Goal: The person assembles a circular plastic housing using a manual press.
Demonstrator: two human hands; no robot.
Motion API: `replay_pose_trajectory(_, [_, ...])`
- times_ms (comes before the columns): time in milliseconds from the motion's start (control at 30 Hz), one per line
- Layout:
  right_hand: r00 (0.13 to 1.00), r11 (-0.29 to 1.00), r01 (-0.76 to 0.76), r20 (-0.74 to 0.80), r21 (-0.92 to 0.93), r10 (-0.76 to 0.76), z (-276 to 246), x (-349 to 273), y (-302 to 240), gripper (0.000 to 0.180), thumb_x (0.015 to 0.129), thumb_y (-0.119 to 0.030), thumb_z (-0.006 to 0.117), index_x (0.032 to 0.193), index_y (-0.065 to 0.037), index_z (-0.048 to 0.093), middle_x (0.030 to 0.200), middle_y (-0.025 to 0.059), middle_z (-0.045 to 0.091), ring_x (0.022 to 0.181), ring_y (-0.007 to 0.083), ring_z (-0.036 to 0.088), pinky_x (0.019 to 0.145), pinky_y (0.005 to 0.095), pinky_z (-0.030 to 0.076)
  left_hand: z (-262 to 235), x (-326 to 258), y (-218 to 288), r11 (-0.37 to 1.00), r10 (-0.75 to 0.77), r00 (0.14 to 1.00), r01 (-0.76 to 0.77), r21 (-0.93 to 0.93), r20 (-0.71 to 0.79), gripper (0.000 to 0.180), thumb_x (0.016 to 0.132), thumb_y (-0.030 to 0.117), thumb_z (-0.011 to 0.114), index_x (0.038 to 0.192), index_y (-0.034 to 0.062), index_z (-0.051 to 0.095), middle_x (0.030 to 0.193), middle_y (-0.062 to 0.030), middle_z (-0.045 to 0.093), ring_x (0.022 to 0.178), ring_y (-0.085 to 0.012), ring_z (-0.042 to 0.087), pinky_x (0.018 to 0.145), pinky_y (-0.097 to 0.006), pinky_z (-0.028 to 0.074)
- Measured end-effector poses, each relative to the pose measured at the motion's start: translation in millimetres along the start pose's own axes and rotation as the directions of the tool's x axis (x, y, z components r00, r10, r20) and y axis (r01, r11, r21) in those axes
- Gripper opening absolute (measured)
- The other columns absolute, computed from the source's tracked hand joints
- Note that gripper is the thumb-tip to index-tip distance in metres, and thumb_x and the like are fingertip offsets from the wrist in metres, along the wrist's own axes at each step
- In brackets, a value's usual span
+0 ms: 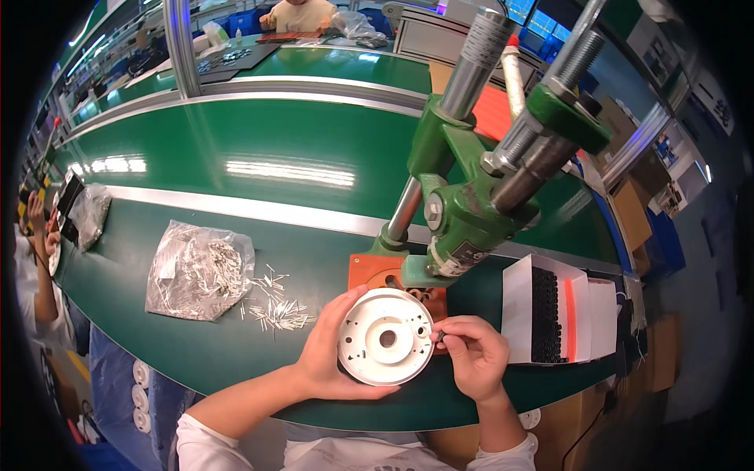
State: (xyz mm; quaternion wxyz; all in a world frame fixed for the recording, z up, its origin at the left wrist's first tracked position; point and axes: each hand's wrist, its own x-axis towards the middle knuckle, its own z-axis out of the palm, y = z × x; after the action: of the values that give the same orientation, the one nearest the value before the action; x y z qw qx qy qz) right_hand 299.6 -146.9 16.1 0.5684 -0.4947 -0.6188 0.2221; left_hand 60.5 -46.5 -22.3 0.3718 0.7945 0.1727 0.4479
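Observation:
A round white plastic housing (364, 320) is held by my left hand (320, 357), fingers and thumb wrapped round its left rim. Its face is turned up, showing a raised ring with a centre hole and several small holes. At its right edge, my right hand (481, 363) pinches a small dark part (441, 337) between thumb and fingertips, close beside a round hole in the housing. Just beyond the housing stands a green hand press (471, 228) on an orange base plate (367, 268), partly hidden by the housing and my hands.
Left on the green table lie a clear bag (196, 271) of metal pins and a loose pile of pins (281, 314). A white box (591, 314) with rows of black parts stands at the right. Other people work at the far side (302, 16) and far left (43, 294).

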Motion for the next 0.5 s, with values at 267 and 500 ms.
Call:
replay_pose_trajectory(267, [0.999,0.945,-0.030,-0.028,-0.324,0.022,10.2,4.9,-13.8,0.026,0.083,0.005,0.082,0.109,-0.001,0.077,0.103,0.0104,0.074,0.082,0.0235,0.071,0.069,0.0310,0.059,-0.8,6.0,2.5,0.983,0.138,0.990,-0.136,0.121,-0.007,0.130,0.062,0.037,0.103,0.161,0.0006,0.026,0.154,-0.0302,0.044,0.143,-0.0447,0.049,0.116,-0.050,0.044])
replay_pose_trajectory(500, [0.955,0.870,0.297,0.139,-0.392,-0.264,1.9,12.2,-3.3,0.034,0.078,0.002,0.088,0.111,-0.001,0.077,0.096,0.0097,0.074,0.079,0.0207,0.069,0.065,0.0305,0.056,1.5,6.5,2.9,0.978,0.209,0.977,-0.209,0.016,-0.038,0.133,0.059,0.035,0.104,0.160,0.0010,0.026,0.152,-0.0269,0.042,0.143,-0.0430,0.050,0.116,-0.049,0.045])
